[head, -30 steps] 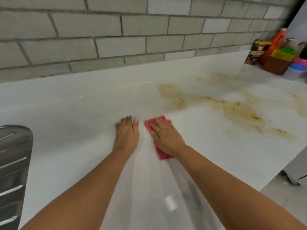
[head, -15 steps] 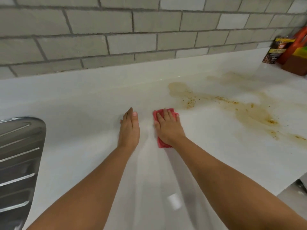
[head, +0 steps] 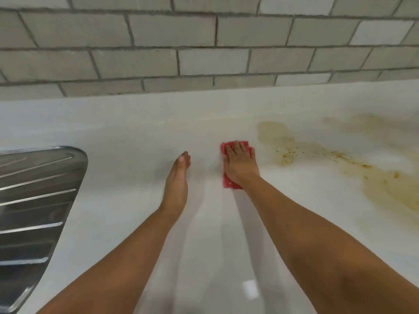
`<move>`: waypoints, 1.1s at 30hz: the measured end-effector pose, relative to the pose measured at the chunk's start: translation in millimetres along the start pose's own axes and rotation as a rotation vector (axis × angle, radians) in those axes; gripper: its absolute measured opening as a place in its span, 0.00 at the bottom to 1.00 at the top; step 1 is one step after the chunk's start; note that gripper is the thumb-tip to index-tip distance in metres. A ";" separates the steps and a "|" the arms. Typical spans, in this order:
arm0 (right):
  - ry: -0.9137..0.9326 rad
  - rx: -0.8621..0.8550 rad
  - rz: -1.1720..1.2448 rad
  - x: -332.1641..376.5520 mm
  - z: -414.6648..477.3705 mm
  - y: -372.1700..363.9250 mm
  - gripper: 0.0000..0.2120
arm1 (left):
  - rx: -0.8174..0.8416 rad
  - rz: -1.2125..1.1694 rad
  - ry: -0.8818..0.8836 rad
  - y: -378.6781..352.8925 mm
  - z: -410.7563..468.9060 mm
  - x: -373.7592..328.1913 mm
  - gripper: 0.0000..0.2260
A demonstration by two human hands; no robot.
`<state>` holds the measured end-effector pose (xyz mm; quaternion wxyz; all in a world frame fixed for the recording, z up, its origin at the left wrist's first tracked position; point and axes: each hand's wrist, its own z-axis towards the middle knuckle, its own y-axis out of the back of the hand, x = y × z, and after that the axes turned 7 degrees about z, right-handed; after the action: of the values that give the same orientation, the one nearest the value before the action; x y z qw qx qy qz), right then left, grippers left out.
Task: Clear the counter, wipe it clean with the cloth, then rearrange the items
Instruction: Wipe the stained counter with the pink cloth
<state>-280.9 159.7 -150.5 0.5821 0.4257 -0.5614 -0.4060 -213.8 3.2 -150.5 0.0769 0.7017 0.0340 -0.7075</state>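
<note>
A red cloth (head: 227, 183) lies flat on the white counter (head: 127, 137), and my right hand (head: 239, 165) presses down on it with straight fingers. Most of the cloth is hidden under that hand. My left hand (head: 178, 180) is to the left of the cloth, turned on its edge with fingers straight, holding nothing. A brown, speckled stain (head: 383, 182) spreads over the counter to the right of the cloth, beginning just past my right hand's fingertips.
A steel sink drainboard (head: 34, 200) with raised ribs takes up the left edge. A grey tiled wall (head: 204, 46) runs along the back of the counter.
My right hand has pushed the cloth away from me toward the wall. My left hand has turned from flat on the counter onto its edge. The view has swung left, so the containers at the right are gone.
</note>
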 end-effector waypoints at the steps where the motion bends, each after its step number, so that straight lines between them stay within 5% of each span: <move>1: 0.071 0.025 0.022 11.8 0.7 -3.5 0.23 | -0.026 -0.056 0.013 1.5 5.0 -2.7 0.22; 7: 0.667 0.221 0.197 -2.3 -74.5 4.7 0.22 | -0.140 -0.083 0.026 4.0 56.2 -18.1 0.22; 12: 0.445 0.180 0.178 -58.6 -13.5 27.3 0.20 | -0.210 -0.049 0.031 -2.0 72.7 0.9 0.21; 20: 0.077 -0.074 0.000 -4.1 130.4 -5.2 0.22 | -0.251 -0.040 -0.045 -3.3 74.2 11.5 0.21; 23: 0.213 -0.009 0.011 13.6 132.6 -7.2 0.22 | -0.257 -0.049 -0.040 -2.9 75.7 9.2 0.22; 28: 0.691 0.115 0.147 -13.1 71.4 -0.1 0.21 | -0.257 -0.067 -0.048 -1.7 75.7 9.7 0.22; 30: 0.657 0.134 0.133 -33.5 83.9 10.5 0.20 | -0.259 -0.084 -0.042 -1.1 75.3 9.2 0.22; 33: 0.366 0.049 0.037 -46.7 132.0 18.0 0.20 | -0.271 -0.086 -0.033 -1.8 76.4 10.6 0.22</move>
<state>-414.8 204.5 -146.8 0.6713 0.4961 -0.4637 -0.2971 -289.6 -7.6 -160.1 0.1412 0.6709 0.1578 -0.7107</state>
